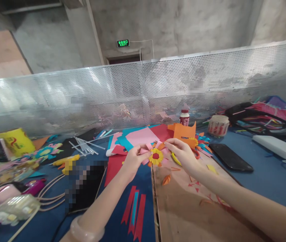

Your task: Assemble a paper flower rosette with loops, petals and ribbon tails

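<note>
Bare concrete walls and a lit exit sign stand behind a perforated metal screen, and before it we see, from the head camera, a blue tabletop crowded with craft scraps. A wooden board covers part of it, near us.

Our two hands meet over the board's left edge, close together at a paper flower with a yellow ring and a red centre. Our left hand pinches its pink petals on the left; our right hand pinches an orange petal at the upper right.

To do this well, we would judge, we should steady the flower lightly with the left fingers, set the petal evenly between its pink neighbours, and press only at the base, since thin paper probably creases easily.

Whether that petal is fixed or loose we cannot tell, and the flower's back is hidden. Our right hand covers part of what look like scissors with a yellow handle. Pixel blocks mask much of a dark flat device, and both forearms are cut off by the frame.
</note>
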Demonstrator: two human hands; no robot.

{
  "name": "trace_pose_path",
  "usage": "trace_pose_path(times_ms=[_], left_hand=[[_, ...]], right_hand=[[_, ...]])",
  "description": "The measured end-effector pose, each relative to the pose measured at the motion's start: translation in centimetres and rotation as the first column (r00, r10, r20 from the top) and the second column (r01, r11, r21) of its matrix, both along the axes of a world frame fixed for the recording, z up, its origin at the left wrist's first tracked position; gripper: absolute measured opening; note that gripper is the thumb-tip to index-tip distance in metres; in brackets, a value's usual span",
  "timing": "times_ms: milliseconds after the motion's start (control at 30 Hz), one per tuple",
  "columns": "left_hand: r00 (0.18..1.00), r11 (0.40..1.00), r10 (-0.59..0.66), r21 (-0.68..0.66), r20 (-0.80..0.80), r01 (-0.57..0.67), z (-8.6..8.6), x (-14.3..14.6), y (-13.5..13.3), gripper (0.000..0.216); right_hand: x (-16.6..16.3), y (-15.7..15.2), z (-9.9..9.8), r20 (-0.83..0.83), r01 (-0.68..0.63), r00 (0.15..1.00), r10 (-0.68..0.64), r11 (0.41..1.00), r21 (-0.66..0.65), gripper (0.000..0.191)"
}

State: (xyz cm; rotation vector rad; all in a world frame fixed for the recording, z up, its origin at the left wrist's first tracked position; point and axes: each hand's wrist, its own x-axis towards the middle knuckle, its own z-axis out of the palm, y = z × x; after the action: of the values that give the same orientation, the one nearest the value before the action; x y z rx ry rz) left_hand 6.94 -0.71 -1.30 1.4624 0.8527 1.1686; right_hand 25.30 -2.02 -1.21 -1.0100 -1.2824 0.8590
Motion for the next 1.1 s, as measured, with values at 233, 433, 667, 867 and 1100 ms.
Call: trace_pose_path(times_ms=[233,433,667,867,1100], left_hand=[[1.000,0.998,0.013,-0.068,-0.020,-0.014,-0.8,-0.2,0.3,0.015],[0.993,0.993,0.078,-0.079,-0.086,-0.084,-1.0,-0.1,0.4,0.013],[0.946,0.962,0.258,-0.041,-0.198,-0.271,-1.5,-0.9,1.2,0.012],[0.884,0.920,0.388,0.157,-0.259,-0.358,-1.2,-1.2,1.5,0.024],[0.931,0.964,0.137,0.260,-0.339,-0.047,-0.2,0.7,-0.9,0.019]], right_hand=[[-0.7,-0.4,-0.6,0.085,0.025,0.996,-0.028,0.999,0.033,0.017],[-0.3,-0.4,0.0,0.058,0.123,0.991,-0.125,0.992,0.034,0.017],[2.2,1.1,1.3,-0.022,0.182,0.983,-0.181,0.980,0.082,0.015],[1.8,1.8,0.0,0.008,0.044,0.999,-0.044,0.998,0.048,0.014],[0.4,0.9,-0.8,0.120,-0.083,0.990,0.071,0.992,0.098,0.009]])
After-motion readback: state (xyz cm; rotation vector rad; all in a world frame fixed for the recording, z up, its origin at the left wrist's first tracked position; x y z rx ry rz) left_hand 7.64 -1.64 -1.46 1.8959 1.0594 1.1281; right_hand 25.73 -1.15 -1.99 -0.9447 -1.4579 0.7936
